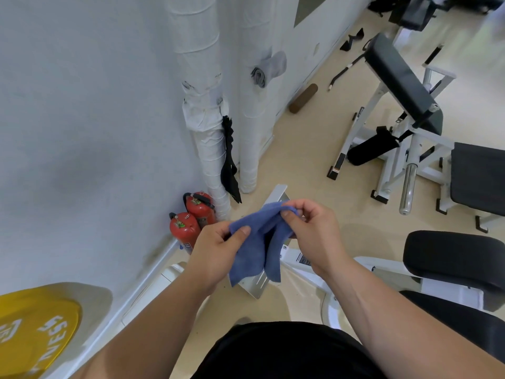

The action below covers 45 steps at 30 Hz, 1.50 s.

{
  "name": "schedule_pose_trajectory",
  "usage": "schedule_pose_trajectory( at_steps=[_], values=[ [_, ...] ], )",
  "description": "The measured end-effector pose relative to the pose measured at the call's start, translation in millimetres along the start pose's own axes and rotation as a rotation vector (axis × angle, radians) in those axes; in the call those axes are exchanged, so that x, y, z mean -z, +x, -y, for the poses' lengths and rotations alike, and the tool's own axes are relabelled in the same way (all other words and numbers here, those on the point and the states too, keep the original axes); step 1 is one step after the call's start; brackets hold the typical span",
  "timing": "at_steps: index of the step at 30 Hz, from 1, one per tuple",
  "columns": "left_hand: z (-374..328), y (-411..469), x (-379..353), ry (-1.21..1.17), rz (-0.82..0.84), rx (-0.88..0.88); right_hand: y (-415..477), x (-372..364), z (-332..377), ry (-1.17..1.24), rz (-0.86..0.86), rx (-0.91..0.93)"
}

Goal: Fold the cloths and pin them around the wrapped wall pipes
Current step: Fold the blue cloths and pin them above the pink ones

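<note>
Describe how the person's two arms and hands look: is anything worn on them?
Both forearms are bare up to the picture's edge, with no sleeves in view. The left hand and the right hand wear no gloves, and no rings, watch or wristband can be seen. The fingernails that show are short and unpainted.

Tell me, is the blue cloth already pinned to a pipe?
No, both hands, left and right, hold the blue cloth away from the pipes.
</note>
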<state>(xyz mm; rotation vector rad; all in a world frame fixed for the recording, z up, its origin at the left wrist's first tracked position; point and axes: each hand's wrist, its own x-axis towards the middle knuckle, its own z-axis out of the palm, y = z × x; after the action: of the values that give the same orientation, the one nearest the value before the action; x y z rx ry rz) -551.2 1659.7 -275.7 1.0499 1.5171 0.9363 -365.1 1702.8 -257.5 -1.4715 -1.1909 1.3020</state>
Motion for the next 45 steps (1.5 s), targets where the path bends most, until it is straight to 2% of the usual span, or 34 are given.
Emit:
schedule_pose_trajectory(
  at_steps=[6,9,11,13,16,20,24,26,29,35,40,45],
  values=[
    [-19.0,3.6,-6.6,-0.020,-0.118,-0.052,-10.0,-5.1,-4.2,-0.026,0.101,-0.018],
    [-24.4,-0.7,-12.3,0.006,-0.060,-0.107,-17.1,-11.0,0.9,0.052,0.106,-0.003],
    [-23.9,-5.5,-17.9,-0.025,-0.010,-0.130,-20.5,-13.2,6.8,0.137,0.160,-0.063],
    [-22.5,-7.6,-21.0,-0.067,-0.031,-0.118,-21.5,-12.3,6.7,0.177,0.219,-0.089],
    [-21.8,-6.7,-21.3,-0.155,-0.046,-0.044,-24.1,-13.4,5.2,0.040,0.218,0.006],
    [-22.9,-11.1,-26.1,-0.280,0.025,0.018,-25.4,-13.8,5.8,-0.140,0.087,0.162],
    [-21.0,-11.0,-26.9,-0.359,0.045,0.072,-22.2,-10.0,3.6,-0.372,0.017,0.406],
    [-20.3,-10.7,-25.3,-0.353,0.060,0.061,-21.0,-8.4,2.9,-0.488,0.022,0.504],
    [-20.1,-11.5,-23.2,-0.365,0.071,0.048,-18.5,-6.1,2.1,-0.628,0.114,0.615],
    [-21.1,-17.1,-22.4,-0.293,0.156,-0.059,-19.5,-4.6,3.7,-0.555,0.034,0.667],
    [-24.1,-16.1,-19.9,-0.118,0.249,-0.183,-18.7,-3.2,3.4,-0.479,-0.019,0.638],
    [-20.2,-8.5,-15.2,-0.098,0.179,-0.178,-17.9,-0.4,0.8,-0.477,0.098,0.604]
  ],
)
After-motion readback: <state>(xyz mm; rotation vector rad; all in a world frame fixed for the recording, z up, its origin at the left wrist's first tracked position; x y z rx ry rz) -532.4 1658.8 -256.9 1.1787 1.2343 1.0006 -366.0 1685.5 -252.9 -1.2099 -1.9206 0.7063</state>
